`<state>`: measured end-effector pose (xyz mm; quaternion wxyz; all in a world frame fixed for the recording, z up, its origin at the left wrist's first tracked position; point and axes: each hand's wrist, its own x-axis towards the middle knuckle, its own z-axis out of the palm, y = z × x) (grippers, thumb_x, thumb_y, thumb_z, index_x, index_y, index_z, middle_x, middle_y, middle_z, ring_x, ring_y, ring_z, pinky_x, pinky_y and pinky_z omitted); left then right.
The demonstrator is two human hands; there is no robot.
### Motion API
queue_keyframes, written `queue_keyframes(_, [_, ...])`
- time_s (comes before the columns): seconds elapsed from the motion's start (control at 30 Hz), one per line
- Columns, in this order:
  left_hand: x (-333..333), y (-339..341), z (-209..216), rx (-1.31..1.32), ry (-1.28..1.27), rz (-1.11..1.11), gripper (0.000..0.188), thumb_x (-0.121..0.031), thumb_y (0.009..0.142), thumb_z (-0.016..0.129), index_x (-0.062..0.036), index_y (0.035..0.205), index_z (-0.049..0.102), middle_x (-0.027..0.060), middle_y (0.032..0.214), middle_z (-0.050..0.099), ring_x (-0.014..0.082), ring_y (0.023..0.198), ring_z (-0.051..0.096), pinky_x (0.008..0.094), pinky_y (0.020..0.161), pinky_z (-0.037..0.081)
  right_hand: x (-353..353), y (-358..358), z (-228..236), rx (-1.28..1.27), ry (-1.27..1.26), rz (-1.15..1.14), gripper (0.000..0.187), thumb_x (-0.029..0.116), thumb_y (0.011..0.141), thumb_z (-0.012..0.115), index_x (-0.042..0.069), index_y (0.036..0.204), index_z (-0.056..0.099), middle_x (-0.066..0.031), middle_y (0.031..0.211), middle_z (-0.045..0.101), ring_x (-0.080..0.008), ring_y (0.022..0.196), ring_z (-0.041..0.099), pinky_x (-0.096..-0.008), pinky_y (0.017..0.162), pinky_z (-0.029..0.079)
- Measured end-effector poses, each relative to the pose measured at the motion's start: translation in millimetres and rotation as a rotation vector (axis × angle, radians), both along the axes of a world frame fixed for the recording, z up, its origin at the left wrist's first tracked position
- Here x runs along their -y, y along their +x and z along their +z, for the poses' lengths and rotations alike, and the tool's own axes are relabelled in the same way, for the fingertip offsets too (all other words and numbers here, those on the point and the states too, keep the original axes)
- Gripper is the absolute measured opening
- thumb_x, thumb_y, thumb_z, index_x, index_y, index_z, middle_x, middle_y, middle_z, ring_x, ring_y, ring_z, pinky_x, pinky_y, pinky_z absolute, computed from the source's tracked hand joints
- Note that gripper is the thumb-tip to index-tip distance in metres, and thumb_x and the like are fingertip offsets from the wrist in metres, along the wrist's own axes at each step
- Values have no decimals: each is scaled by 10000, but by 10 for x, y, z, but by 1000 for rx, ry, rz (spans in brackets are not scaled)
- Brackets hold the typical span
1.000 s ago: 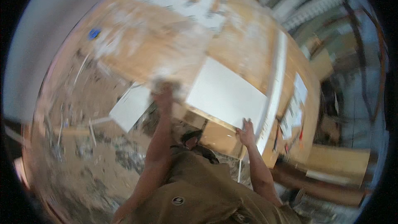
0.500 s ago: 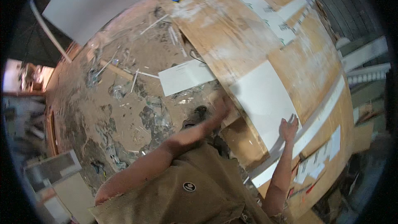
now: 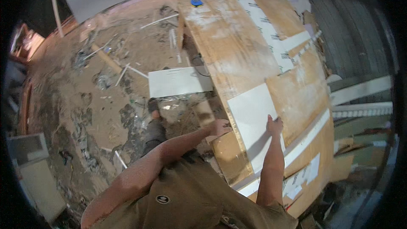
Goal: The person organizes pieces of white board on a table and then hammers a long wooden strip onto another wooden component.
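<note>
- Our left hand (image 3: 219, 127) is now resting open at the white panel's (image 3: 253, 114) near edge, moved off its far corner
- Our right hand (image 3: 274, 125) is still pressing flat on it, steadying it on the tabletop (image 3: 229, 46)

Plywood worktable (image 3: 237, 55): white panel (image 3: 254, 118), white strips (image 3: 271, 38), blue tape measure (image 3: 196, 2).
</note>
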<state>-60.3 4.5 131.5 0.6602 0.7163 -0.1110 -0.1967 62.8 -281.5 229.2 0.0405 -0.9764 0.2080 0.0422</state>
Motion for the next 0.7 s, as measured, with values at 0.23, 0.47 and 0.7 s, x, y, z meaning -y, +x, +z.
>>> queue_keyframes(0.23, [-756,-40,450,-634,-454,541,432,-317,926,574,6,1208,520,137,1133,602,212,1042,569,357,822,502,-1255,115,-149,-27,111,185,792,583,709,679,-32,1193,558,-261,1119,600,-404,1074,565,-470,910,454])
queue_keyframes(0.47, [-3345,-316,100,-509,-968,928,459,-464,905,582,-29,1046,611,36,923,600,133,825,546,346,701,450,-4198,150,19,53,414,395,557,476,734,728,-8,1002,657,-178,924,654,-272,827,619,-393,762,479])
queue_keyframes(0.7, [-5992,-678,670,-365,-785,1470,883,-710,894,245,-6,1427,250,199,1417,348,344,1259,399,488,1029,356,-7095,235,701,190,1114,935,313,246,767,722,27,985,676,-156,969,640,-268,896,604,-359,810,469])
